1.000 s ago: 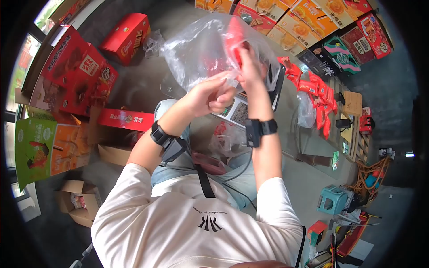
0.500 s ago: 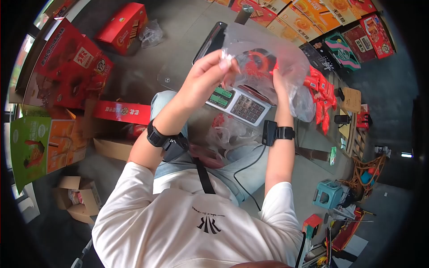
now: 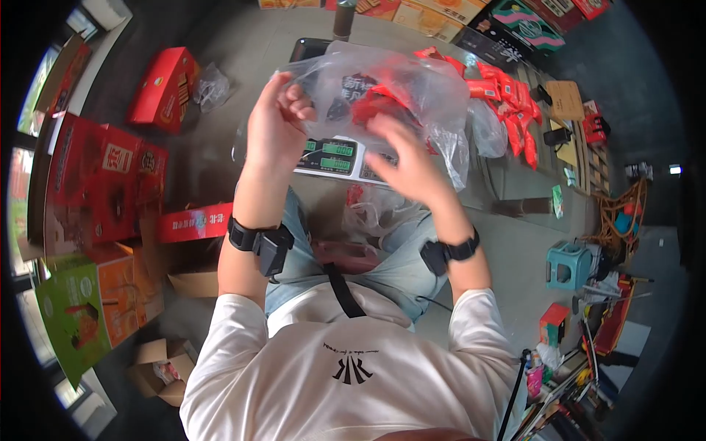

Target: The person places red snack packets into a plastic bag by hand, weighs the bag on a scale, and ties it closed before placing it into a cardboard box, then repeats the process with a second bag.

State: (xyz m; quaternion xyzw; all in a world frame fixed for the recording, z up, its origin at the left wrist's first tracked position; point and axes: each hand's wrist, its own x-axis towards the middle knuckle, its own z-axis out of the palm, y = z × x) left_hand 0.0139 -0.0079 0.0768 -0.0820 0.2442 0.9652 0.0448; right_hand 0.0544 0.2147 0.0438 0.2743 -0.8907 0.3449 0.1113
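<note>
Shift since the earlier frame: left hand (image 3: 276, 123) has moved out to the left, from above the scale's display to beyond its left side; right hand (image 3: 409, 163) has left the bag's right side and is now in front of its near face; the whole view has turned too, so part of the apparent movement is the camera's
Clear bag (image 3: 432, 87): raised over the scale (image 3: 361, 163), now spread more widely from side to side, with dark print on its left part
Bag's long axis: runs roughly left to right across the person's front, its crumpled right end hanging lower
Left fingers: curled, the thumb and forefinger seemingly pinching the bag's upper left edge; the exact grip is blurred
Right fingers: apart and fanned, pointing up and left, with nothing seen held between them; whether they touch the plastic, I cannot tell
Red contents (image 3: 380, 104): near the middle of the bag, seen through the film, right of the left fingertips and just beyond the right ones; the right hand is the nearer
Display (image 3: 337, 162): lit green, below the bag and between the two hands
Red packets (image 3: 507, 92): heaped to the right of the bag, well apart from the left hand
Second bag (image 3: 488, 133): just beside the held one on its right, below the heap, neither hand on it
</note>
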